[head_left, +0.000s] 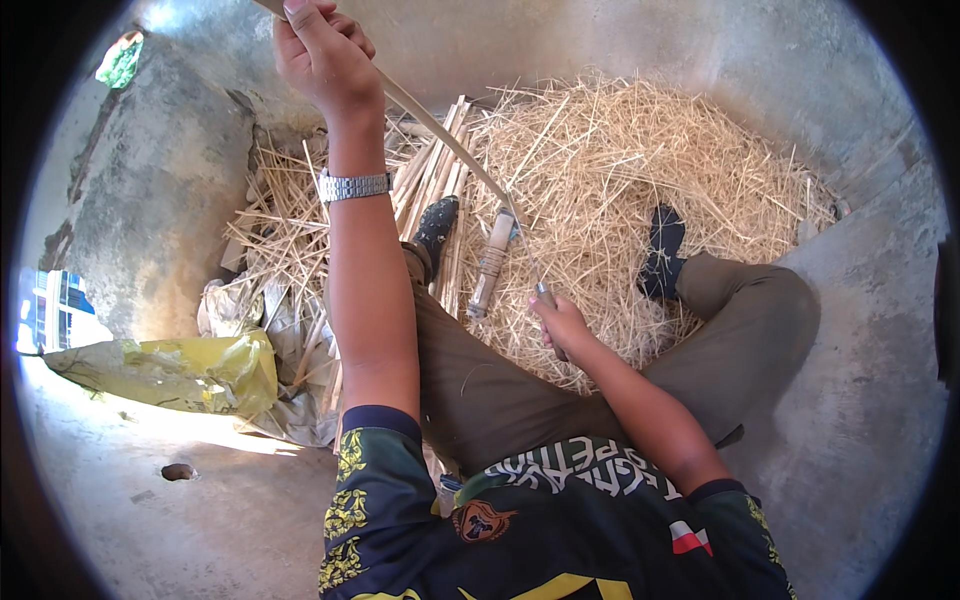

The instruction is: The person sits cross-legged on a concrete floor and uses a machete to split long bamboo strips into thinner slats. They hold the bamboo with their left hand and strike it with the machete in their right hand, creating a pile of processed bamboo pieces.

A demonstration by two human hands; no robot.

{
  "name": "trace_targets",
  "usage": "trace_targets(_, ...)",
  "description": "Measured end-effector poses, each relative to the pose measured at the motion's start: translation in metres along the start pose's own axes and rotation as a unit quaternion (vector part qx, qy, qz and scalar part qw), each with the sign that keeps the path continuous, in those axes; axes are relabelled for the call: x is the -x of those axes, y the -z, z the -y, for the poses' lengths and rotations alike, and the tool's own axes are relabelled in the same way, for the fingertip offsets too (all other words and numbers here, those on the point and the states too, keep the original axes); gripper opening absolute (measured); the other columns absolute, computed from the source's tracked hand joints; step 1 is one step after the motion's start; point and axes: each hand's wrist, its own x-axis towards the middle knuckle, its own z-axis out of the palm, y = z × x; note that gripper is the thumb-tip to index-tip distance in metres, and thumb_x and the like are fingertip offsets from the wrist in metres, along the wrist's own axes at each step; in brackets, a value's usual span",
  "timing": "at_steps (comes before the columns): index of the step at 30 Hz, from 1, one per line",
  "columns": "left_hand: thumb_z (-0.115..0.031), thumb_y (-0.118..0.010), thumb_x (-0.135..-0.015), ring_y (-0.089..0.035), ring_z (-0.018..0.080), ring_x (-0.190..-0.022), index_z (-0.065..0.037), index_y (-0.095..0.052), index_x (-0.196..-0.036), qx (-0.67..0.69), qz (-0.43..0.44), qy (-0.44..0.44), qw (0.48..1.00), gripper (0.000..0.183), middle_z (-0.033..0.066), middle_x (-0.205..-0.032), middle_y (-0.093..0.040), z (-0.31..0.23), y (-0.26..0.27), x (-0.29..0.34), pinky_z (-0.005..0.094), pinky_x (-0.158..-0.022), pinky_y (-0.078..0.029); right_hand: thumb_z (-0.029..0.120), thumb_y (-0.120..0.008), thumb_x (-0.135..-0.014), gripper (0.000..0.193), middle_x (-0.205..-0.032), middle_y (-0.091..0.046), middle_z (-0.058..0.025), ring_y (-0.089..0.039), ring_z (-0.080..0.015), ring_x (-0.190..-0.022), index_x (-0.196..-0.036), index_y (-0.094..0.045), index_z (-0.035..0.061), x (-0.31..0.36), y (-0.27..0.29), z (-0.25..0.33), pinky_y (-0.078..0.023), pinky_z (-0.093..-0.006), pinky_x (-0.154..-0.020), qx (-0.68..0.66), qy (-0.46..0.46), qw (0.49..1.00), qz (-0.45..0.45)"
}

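Note:
My left hand (325, 62), raised high at the upper left, is closed round a long, pale bamboo strip (440, 130). The strip slants down to the right, its lower end near a short wooden block (489, 264) wrapped with cord. My right hand (563, 328) grips a knife (545, 292) by its handle, low in front of my body. The thin blade points up toward the strip's lower end; whether they touch I cannot tell. The wrapped block lies between my legs, on the edge of the shavings.
A big heap of curly straw-coloured shavings (610, 150) spreads between and beyond my feet. Split strips (432, 180) lie beside my left foot, with thinner pieces piled further left. A yellow plastic sack (190, 375) rests near a small floor hole (179, 471). Concrete walls (800, 75) stand behind.

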Motion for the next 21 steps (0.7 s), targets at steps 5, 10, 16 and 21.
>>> trace_targets(5, -0.04, -0.051, -0.105, -0.035, 0.0084, -0.049, -0.008, -0.047, -0.089, 0.011, 0.015, 0.001, 1.0, 0.036, -0.0005, -0.062, -0.038, -0.001, -0.003, 0.001, 0.0259, -0.045, -0.026, 0.04, -0.066, -0.097, 0.035, -0.062, -0.045, 0.0019, -0.041, -0.0085, -0.046, -0.092, -0.052, 0.0089, 0.011, 0.001, 0.029, -0.039, -0.0274, -0.043, -0.161, -0.076, 0.983, 0.045)
trace_targets(10, -0.038, -0.05, -0.106, -0.035, 0.0081, -0.049, -0.008, -0.047, -0.089, 0.014, 0.015, 0.008, 1.0, 0.035, -0.0008, -0.063, -0.038, -0.003, -0.005, 0.0, 0.0259, -0.045, -0.026, 0.04, -0.067, -0.095, 0.036, -0.057, -0.045, 0.0021, -0.043, -0.0099, -0.045, -0.082, -0.051, 0.0101, 0.014, 0.013, 0.045, -0.039, -0.03, -0.043, -0.216, -0.107, 0.969, 0.045)
trace_targets(16, -0.038, -0.05, -0.106, -0.037, 0.0083, -0.049, -0.007, -0.049, -0.09, 0.022, 0.024, 0.008, 0.999, 0.035, -0.0009, -0.063, -0.039, 0.002, -0.008, 0.0, 0.0253, -0.045, -0.026, 0.031, -0.068, -0.093, 0.029, -0.06, -0.057, -0.0012, -0.054, -0.0105, -0.052, -0.081, -0.064, 0.0048, 0.019, 0.006, 0.034, -0.043, -0.0301, -0.052, 0.134, 0.151, 0.959, -0.198)
trace_targets(21, -0.042, -0.048, -0.108, -0.03, 0.0005, -0.045, -0.014, -0.05, -0.088, 0.006, 0.029, -0.007, 1.0, 0.034, -0.0096, -0.061, -0.037, 0.005, -0.017, 0.004, 0.0188, -0.038, -0.024, 0.017, -0.069, -0.093, 0.018, -0.061, -0.057, 0.0025, -0.049, -0.0038, -0.056, -0.081, -0.065, 0.0038, 0.032, 0.006, 0.069, -0.04, -0.0265, -0.053, 0.023, 0.331, 0.898, -0.289)
